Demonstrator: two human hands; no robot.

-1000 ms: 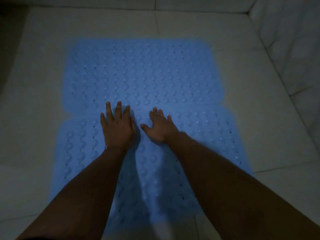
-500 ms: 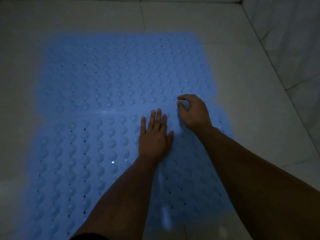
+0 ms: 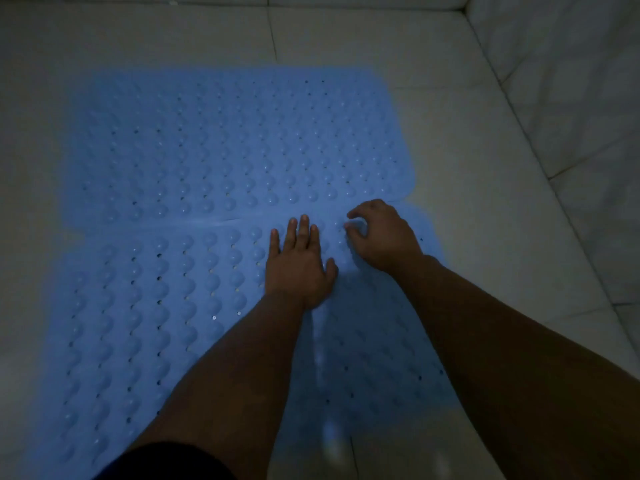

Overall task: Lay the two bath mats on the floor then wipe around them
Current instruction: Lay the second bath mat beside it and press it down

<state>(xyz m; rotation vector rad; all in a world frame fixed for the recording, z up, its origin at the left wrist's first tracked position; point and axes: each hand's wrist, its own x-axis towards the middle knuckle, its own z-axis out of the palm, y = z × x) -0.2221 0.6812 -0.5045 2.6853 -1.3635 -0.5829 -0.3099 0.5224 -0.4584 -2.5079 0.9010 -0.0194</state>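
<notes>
Left hand [image 3: 299, 263] lies flat w/ fingers straight on near mat [image 3: 166, 306], centre frame — prob. pinning it so it won't slide; right hand [image 3: 382, 235] just beside, fingers curled, tips nipping mat's far edge at the seam w/ far mat [image 3: 225, 143] — looks like squaring the two up; both mats on tile floor [image 3: 485, 202]; no brand or writing legible.
</notes>
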